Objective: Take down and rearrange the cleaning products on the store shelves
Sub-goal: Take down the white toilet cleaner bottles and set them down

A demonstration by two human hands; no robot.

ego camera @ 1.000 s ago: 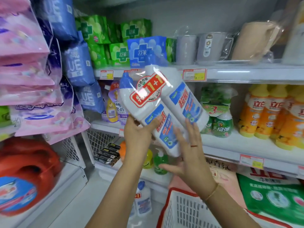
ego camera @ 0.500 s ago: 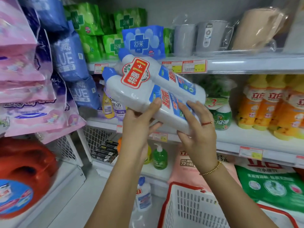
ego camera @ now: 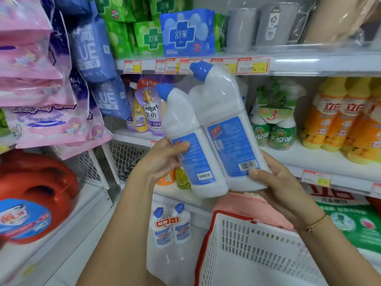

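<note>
White shelves (ego camera: 292, 159) with price tags (ego camera: 252, 65)

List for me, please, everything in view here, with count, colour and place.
held twin pack of cleaner bottles: one, white with blue caps, centre
second twin pack: one, white with blue caps, low down, below the hands
shopping basket: one, white with red rim, bottom right
orange bottles: several, orange-yellow, middle shelf, right
spray bottle pack: one, green, left of the orange bottles
Comfort pouch: one, purple, middle shelf, left
grey cups: at least two, top shelf
red jug: one, lower left
left hand: grips the held pack's left side
right hand: grips its lower right corner
</note>
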